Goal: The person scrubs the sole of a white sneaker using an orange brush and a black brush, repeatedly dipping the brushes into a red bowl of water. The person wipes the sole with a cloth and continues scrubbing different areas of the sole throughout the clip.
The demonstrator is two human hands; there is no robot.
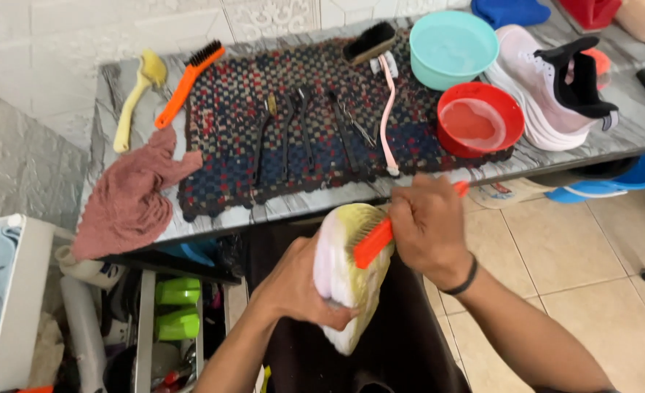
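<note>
My left hand (301, 284) grips a pale shoe (348, 280) from the side, its yellowish sole turned up over my lap. My right hand (428, 229) is closed on an orange-handled brush (373, 242) whose bristle head rests on the sole. The brush handle's tip pokes out behind my right hand. A black band circles my right wrist. Both hands are in front of a marble-patterned table (628, 135).
On the table lie a crocheted mat (228, 116) with several thin tools, a pink brush (388, 109), a wooden brush (370, 42), an orange brush (188, 81), a yellow brush (137, 98), a pink rag (129, 196), a teal bowl (453, 47), a red bowl (479, 120) and a pink-white sneaker (555, 87).
</note>
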